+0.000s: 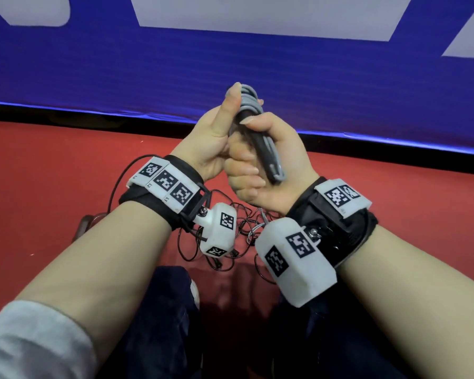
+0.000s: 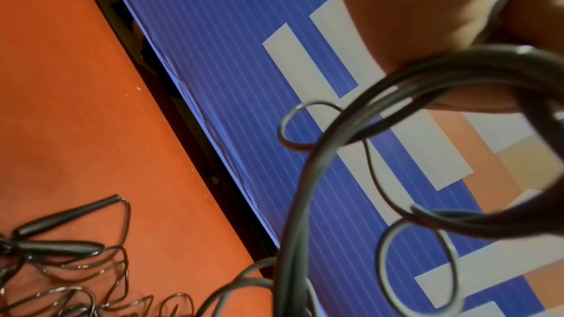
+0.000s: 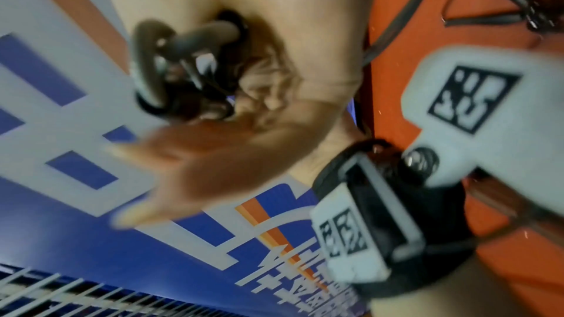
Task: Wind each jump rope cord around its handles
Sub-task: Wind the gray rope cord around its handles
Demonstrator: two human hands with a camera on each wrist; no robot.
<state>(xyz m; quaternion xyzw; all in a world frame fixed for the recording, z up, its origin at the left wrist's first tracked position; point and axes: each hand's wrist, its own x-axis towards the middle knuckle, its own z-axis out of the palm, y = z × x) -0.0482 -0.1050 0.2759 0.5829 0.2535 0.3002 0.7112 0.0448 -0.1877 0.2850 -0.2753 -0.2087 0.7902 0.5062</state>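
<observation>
while both hands are raised above the person's lap, the right hand [image 1: 268,160] is closed in a fist around the pair of dark slim jump rope handles [image 1: 260,143], its thumb pressed across them near the top and its fingers curled in underneath. the left hand [image 1: 211,140] is cupped against the same bundle from the other side, thumb stretched straight up along the grey plastic-coated cord [image 1: 248,101] that is wound in tight turns around the upper end of the handles; how its fingers lie behind the bundle i cannot tell. more loops of that grey cord run down the handles and stick out below the right palm.

below the hands lies a red carpeted floor [image 1: 52,165], and a blue banner with large white lettering [image 1: 230,64] stands along its far edge above a black strip. the person's dark trousers [image 1: 159,324] show at the bottom, and a grey sleeve [image 1: 30,343] covers the left forearm. each wrist carries a black strap with white marker blocks [image 1: 167,184].

on the floor beneath the wrists sits a tangle of thin black jump rope cord [image 2: 76,281] with two tapered black handles [image 2: 61,216] lying loose in it, unwound.
</observation>
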